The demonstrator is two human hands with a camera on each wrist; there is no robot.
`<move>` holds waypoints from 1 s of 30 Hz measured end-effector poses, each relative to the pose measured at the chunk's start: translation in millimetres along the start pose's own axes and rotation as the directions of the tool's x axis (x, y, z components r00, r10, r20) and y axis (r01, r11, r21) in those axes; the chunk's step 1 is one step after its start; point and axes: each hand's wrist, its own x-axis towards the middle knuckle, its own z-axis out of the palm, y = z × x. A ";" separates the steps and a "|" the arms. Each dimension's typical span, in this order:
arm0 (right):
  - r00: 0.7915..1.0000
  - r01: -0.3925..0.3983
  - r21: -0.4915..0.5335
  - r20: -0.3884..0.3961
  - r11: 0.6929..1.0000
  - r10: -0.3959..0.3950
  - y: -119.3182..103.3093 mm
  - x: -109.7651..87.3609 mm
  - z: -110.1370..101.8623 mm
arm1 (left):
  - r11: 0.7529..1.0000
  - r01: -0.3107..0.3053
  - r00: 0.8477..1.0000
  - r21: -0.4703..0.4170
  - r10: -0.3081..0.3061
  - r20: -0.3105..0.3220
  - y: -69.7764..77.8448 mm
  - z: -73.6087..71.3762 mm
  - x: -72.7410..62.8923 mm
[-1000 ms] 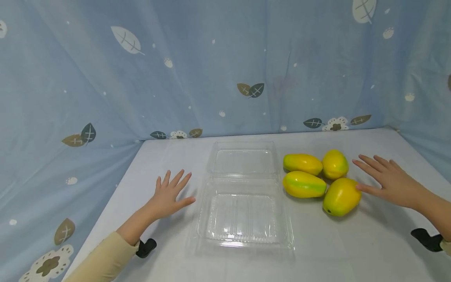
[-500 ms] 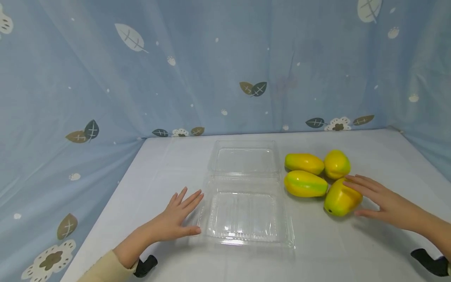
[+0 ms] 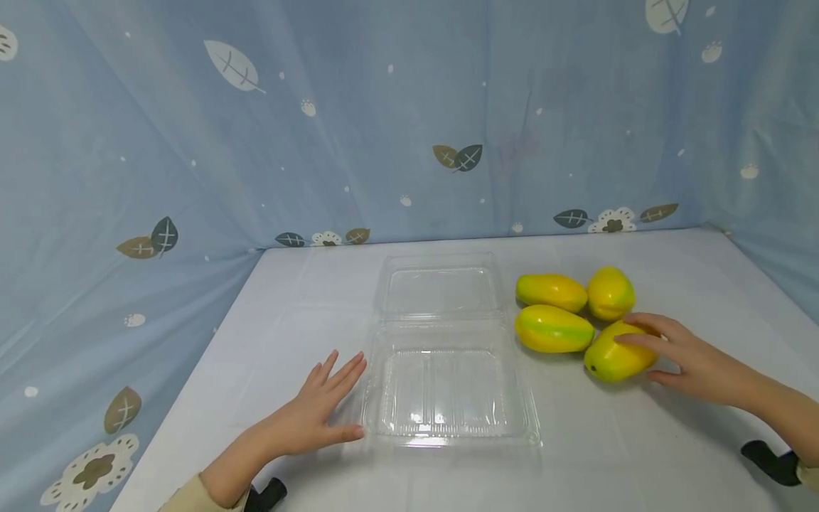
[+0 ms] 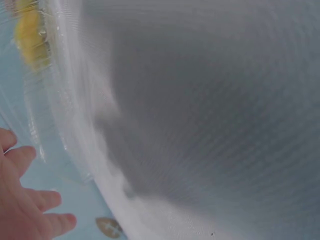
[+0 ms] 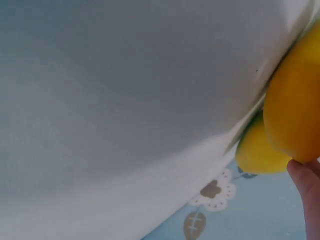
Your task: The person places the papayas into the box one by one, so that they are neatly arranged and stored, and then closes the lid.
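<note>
In the head view my right hand (image 3: pixel 700 366) grips the nearest yellow-green papaya (image 3: pixel 608 361), fingers over its top and thumb at its near side. This papaya (image 5: pixel 295 100) fills the right edge of the right wrist view, one fingertip (image 5: pixel 300 175) against it. Two more papayas (image 3: pixel 554 329) lie to its left and behind, and a third (image 3: pixel 611 293) sits behind it. My left hand (image 3: pixel 310 416), fingers spread, hovers at the left edge of a clear plastic clamshell box (image 3: pixel 448 391), which lies unfolded. The left wrist view catches only part of this hand (image 4: pixel 20 195).
The box's lid (image 3: pixel 441 288) lies flat toward the back. A white cloth (image 3: pixel 307 284) covers the table. Behind it and at both sides hangs a blue curtain (image 3: pixel 358 107) with a leaf pattern.
My right hand has come down and left onto the nearest papaya and closed round it; the fruit has turned slightly. My left hand has moved down and right to the box's edge.
</note>
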 end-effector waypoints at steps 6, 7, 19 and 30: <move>0.998 -0.051 0.063 0.035 0.997 0.049 8.0 1.2 -0.1 | 0.999 -0.001 1.000 -0.051 0.001 0.009 0.5 1.3 0.4; 0.998 -0.049 0.063 0.036 0.997 0.047 8.9 1.0 -0.3 | 0.998 0.003 1.000 -0.058 -0.002 0.014 0.8 1.8 0.4; 0.984 -0.180 -0.133 -0.008 0.975 0.180 -4.4 0.7 -9.0 | 0.998 0.018 0.999 -0.068 -0.015 0.045 2.0 -0.4 3.4; 0.978 -0.207 -0.152 -0.045 0.966 0.203 -25.9 33.7 -25.3 | 0.993 0.009 0.999 -0.113 -0.003 0.054 1.5 -3.3 3.7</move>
